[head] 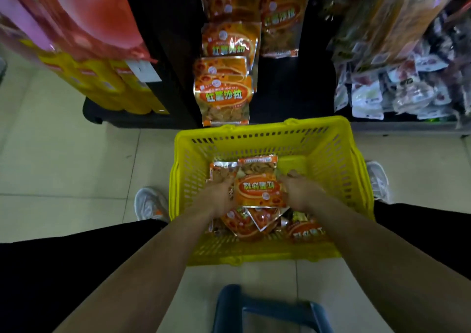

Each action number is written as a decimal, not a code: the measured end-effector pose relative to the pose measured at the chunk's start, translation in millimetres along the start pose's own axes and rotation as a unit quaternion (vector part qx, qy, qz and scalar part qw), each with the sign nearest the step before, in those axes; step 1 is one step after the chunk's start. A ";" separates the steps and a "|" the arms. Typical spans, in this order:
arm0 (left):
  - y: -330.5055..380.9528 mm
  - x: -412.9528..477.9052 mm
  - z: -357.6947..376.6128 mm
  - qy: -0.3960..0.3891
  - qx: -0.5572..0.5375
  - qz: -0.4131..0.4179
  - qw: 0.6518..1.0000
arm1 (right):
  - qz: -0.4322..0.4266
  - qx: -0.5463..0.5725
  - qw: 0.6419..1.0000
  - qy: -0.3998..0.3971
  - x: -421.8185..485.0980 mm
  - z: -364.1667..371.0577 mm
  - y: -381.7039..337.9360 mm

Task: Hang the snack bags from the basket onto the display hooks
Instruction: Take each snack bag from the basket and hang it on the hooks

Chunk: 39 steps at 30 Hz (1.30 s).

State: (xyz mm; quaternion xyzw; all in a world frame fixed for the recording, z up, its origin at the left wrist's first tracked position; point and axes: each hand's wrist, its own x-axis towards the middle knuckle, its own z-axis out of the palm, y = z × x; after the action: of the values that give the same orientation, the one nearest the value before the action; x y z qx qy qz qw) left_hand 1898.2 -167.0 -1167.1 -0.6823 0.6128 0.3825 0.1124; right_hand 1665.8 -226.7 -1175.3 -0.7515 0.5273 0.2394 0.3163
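Observation:
A yellow plastic basket (254,139) stands on the floor between my feet, with several orange snack bags in it. Both my hands reach into it. My left hand (219,195) and my right hand (299,190) hold the two sides of the top orange snack bag (257,187), which lies upside down to me. More bags (303,228) lie under it. On the dark display rack ahead, a column of the same orange bags (224,95) hangs on hooks, and another bag (281,19) hangs to its right.
Red and yellow packages (102,78) hang at the left of the rack. Mixed pale and dark snack packs (397,85) fill the shelf at the right. A blue stool (267,309) is under me. My shoes (150,202) flank the basket on the tiled floor.

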 end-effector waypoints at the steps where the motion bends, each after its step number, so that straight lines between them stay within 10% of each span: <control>1: -2.7 4.0 6.4 -0.005 0.024 0.009 1.000 | -0.011 -0.016 1.000 -0.013 4.9 11.6 -2.2; 8: -14.9 26.4 25.0 -0.004 0.046 -0.112 0.993 | -0.078 -0.099 0.991 0.040 30.1 46.5 -18.1; 21: -15.4 10.6 -17.7 0.103 -0.095 -0.094 0.986 | -0.006 -0.030 0.984 0.175 0.5 -51.8 20.1; 39: 39.8 -109.3 -171.8 0.227 -0.071 0.087 0.967 | -0.102 -0.056 0.973 0.200 -138.6 -196.9 -10.8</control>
State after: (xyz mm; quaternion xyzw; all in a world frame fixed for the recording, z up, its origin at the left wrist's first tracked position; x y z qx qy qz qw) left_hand 1932.4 -200.7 -965.3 -0.7019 0.6501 0.2688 -0.1119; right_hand 1635.5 -278.5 -941.9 -0.8505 0.4861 0.0802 0.1844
